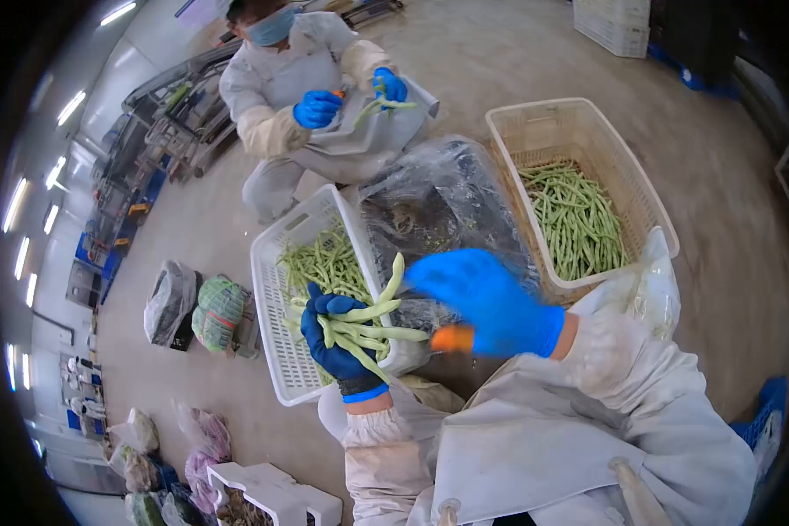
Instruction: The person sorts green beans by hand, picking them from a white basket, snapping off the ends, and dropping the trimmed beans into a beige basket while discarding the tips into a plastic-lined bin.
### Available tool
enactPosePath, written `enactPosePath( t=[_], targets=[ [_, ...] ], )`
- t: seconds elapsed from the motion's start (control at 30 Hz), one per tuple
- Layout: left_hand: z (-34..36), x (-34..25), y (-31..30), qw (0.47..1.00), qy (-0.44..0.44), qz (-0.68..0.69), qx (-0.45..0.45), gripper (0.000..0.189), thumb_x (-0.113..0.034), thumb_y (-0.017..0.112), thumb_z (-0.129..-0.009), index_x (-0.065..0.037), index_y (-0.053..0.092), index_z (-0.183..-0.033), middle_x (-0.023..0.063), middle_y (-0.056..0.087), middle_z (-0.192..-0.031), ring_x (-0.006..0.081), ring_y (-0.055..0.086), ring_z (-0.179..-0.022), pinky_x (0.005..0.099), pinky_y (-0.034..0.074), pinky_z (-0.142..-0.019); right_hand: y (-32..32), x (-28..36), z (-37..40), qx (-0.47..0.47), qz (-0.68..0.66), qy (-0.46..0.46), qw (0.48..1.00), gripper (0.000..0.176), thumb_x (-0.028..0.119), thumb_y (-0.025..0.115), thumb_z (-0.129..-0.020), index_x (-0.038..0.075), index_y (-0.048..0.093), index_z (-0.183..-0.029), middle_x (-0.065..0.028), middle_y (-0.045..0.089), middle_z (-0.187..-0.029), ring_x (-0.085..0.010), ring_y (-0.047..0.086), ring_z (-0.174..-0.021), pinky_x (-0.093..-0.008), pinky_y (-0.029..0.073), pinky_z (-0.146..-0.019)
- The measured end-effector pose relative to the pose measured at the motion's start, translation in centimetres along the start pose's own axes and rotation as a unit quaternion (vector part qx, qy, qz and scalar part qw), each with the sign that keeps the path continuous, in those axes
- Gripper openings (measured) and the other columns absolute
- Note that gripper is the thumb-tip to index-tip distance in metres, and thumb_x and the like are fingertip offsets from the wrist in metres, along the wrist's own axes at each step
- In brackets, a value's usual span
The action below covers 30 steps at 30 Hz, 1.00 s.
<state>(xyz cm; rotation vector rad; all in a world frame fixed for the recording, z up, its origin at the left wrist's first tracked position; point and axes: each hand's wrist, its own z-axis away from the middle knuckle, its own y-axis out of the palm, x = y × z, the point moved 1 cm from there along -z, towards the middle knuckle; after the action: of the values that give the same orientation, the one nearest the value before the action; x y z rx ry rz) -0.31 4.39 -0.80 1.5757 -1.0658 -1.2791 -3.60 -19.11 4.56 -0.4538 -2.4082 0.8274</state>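
Note:
My left hand point(331, 337), in a dark blue glove, is wrapped around a small bunch of pale green beans point(373, 333). The beans stick out to the right, and one points upward. To the right of their ends is my right hand point(491, 298), in a bright blue glove and smeared by motion. A small tool with an orange handle point(452, 338) is in its grip; its working end is too blurred to make out. Under my left hand stands a white crate point(276, 324) with green beans in it. A bin lined with clear plastic point(447, 184) lies just beyond my hands.
A beige crate point(649, 202) holding many green beans stands at the right. Across from me sits a co-worker point(311, 79) in white with blue gloves, holding beans and an orange tool. Bagged goods point(219, 311) and a white foam box point(276, 491) are on the floor at left.

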Motion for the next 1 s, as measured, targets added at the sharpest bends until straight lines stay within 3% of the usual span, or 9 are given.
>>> enactPosePath(
  t=[0.13, 0.2, 0.3, 0.43, 0.63, 0.7, 0.87, 0.93, 1.0],
  targets=[
    [0.7, 2.2, 0.5, 0.993, -0.088, 0.072, 0.025, 0.038, -0.016, 0.05, -0.092, 0.001, 0.046, -0.125, 0.0043, 0.06, -0.095, 0.0188, 0.054, -0.09, 0.0333, 0.045, -0.085, 1.3, 1.0, -1.5, -0.015, 0.177, -0.15, 0.973, 0.042, 0.023, 0.059, -0.081, 0.012, 0.054, -0.121, -0.0166, 0.057, -0.116, -0.0338, 0.059, -0.098, -0.0392, 0.047, -0.084],
    [1.1, 3.1, 0.6, 0.994, -0.094, 0.052, 0.004, 0.034, -0.018, 0.052, -0.091, -0.003, 0.051, -0.121, 0.0071, 0.061, -0.104, 0.022, 0.056, -0.096, 0.0386, 0.044, -0.09, 2.3, -1.3, -1.4, 0.189, -0.079, 0.062, 0.977, 0.031, 0.019, 0.056, -0.084, 0.014, 0.058, -0.115, -0.0144, 0.06, -0.109, -0.0319, 0.061, -0.09, -0.0391, 0.049, -0.078],
    [1.6, 4.5, 0.2, 0.996, -0.069, -0.052, -0.015, 0.033, -0.021, 0.052, -0.091, -0.003, 0.052, -0.118, 0.0088, 0.061, -0.109, 0.0291, 0.052, -0.111, 0.0462, 0.039, -0.099, 1.8, -3.5, -1.0, 0.072, -0.191, 0.12, 0.972, 0.025, 0.019, 0.057, -0.084, 0.013, 0.062, -0.108, -0.0135, 0.061, -0.101, -0.0315, 0.062, -0.085, -0.0394, 0.049, -0.072],
    [1.7, 7.5, 0.3, 0.989, -0.126, 0.072, -0.019, 0.03, -0.023, 0.05, -0.092, -0.002, 0.054, -0.113, 0.0095, 0.061, -0.111, 0.0326, 0.046, -0.12, 0.0526, 0.034, -0.103, -0.6, -5.7, -0.7, 0.108, -0.284, 0.276, 0.912, 0.022, 0.015, 0.057, -0.081, 0.006, 0.065, -0.099, -0.0173, 0.064, -0.089, -0.0313, 0.062, -0.081, -0.0378, 0.049, -0.073],
    [0.8, 12.0, 1.3, 0.97, -0.18, -0.107, -0.125, 0.034, -0.023, 0.051, -0.091, 0.0, 0.052, -0.115, 0.0134, 0.058, -0.116, 0.0348, 0.048, -0.117, 0.0528, 0.038, -0.101, -2.4, -11.1, 2.6, 0.074, -0.314, 0.36, 0.876, 0.024, 0.015, 0.057, -0.085, 0.002, 0.064, -0.105, -0.0116, 0.067, -0.088, -0.0188, 0.063, -0.078, -0.0321, 0.049, -0.074],
    [-0.1, 13.6, 1.4, 0.941, -0.228, -0.214, -0.129, 0.035, -0.022, 0.05, -0.09, 0.001, 0.051, -0.117, 0.0169, 0.056, -0.119, 0.0342, 0.049, -0.117, 0.0528, 0.041, -0.099, -4.1, -12.6, 4.5, -0.051, -0.249, 0.326, 0.911, 0.027, 0.015, 0.058, -0.082, 0.002, 0.063, -0.105, -0.0162, 0.065, -0.098, -0.0235, 0.062, -0.089, -0.0336, 0.048, -0.081],
    [-5.8, 23.4, 2.7, 0.913, -0.372, -0.166, 0.0, 0.033, -0.034, 0.056, -0.087, -0.007, 0.058, -0.107, 0.0109, 0.061, -0.098, 0.0225, 0.059, -0.088, 0.0341, 0.05, -0.074, -12.7, -17.1, 9.5, -0.477, -0.207, 0.354, 0.777, 0.023, 0.014, 0.055, -0.091, 0.0, 0.061, -0.108, -0.0089, 0.063, -0.099, -0.0143, 0.059, -0.087, -0.0271, 0.048, -0.08],
    [-7.3, 28.2, 3.9, 0.913, -0.205, -0.309, 0.171, 0.038, -0.015, 0.058, -0.085, -0.003, 0.051, -0.12, 0.015, 0.058, -0.109, 0.0276, 0.057, -0.099, 0.0391, 0.048, -0.084, -14.2, -18.0, 10.7, -0.529, -0.174, 0.336, 0.759, 0.026, 0.016, 0.054, -0.092, 0.0, 0.06, -0.111, -0.0087, 0.063, -0.1, -0.0134, 0.059, -0.086, -0.0262, 0.048, -0.079],
    [-7.8, 30.1, 3.2, 0.707, -0.014, -0.601, 0.371, 0.054, -0.002, 0.06, -0.079, 0.0, 0.041, -0.13, 0.0168, 0.053, -0.121, 0.0298, 0.052, -0.111, 0.0427, 0.043, -0.093, -14.7, -18.3, 11.0, -0.539, -0.161, 0.331, 0.758, 0.027, 0.016, 0.054, -0.092, 0.0, 0.06, -0.112, -0.0082, 0.063, -0.1, -0.0131, 0.059, -0.086, -0.0261, 0.048, -0.079]
  ],
)
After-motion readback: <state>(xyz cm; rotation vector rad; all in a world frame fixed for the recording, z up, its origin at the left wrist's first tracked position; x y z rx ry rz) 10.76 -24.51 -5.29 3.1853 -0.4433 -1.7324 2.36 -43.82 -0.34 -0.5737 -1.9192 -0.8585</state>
